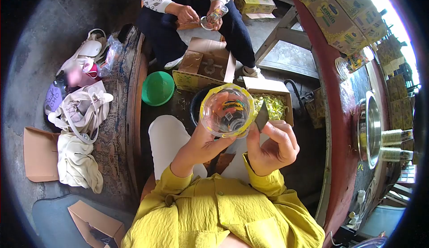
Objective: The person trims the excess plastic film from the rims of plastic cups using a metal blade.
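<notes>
My left hand point(199, 146) is wrapped round a clear plastic cup point(227, 123), its open mouth tilted up towards me. A yellow band edges the cup's rim, and a printed label shows through the wall. Between the thumb and fingers of my right hand point(275, 148) is a thin dark pointed blade point(262, 116), held upright just right of the cup. Whether the blade touches the rim, I cannot tell. Behind it stands a cardboard box of yellow-green strips point(273, 105), partly hidden by my hands.
Opposite sits a person whose hands point(187, 14) hold a similar clear cup point(217, 13). An open carton point(201, 64) and a green basin point(158, 89) lie between us. Bags point(85, 109) are on the left; a metal bowl point(370, 129) and stacked cups point(397, 145) are right.
</notes>
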A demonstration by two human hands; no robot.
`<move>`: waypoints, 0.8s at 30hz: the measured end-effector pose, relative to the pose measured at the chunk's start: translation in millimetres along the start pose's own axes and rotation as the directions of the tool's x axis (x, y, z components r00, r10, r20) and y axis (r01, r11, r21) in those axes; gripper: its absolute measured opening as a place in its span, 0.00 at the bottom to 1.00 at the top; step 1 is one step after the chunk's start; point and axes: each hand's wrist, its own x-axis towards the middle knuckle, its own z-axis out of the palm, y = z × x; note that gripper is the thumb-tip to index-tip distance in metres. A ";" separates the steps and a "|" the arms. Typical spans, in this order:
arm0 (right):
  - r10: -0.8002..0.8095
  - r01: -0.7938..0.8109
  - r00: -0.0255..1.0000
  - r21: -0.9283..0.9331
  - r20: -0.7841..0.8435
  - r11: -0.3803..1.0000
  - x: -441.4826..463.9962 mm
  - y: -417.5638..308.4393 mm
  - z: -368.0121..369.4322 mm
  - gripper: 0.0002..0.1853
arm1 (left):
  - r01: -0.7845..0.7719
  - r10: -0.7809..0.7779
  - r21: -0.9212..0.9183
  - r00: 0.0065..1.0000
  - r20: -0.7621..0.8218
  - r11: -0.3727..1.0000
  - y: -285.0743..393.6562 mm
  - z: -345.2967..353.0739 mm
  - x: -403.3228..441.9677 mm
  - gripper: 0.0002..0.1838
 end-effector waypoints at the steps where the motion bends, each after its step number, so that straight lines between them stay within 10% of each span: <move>1: 0.003 -0.003 1.000 0.003 0.004 1.000 -0.5 -0.4 0.1 0.12 | 0.014 -0.014 -0.003 1.000 -0.010 1.000 0.1 1.7 -0.9 0.41; 24: 0.000 0.001 1.000 -0.055 0.026 0.998 2.9 -0.1 1.5 0.13 | 0.048 -0.056 0.348 0.998 0.011 0.936 10.0 -2.5 -3.4 0.38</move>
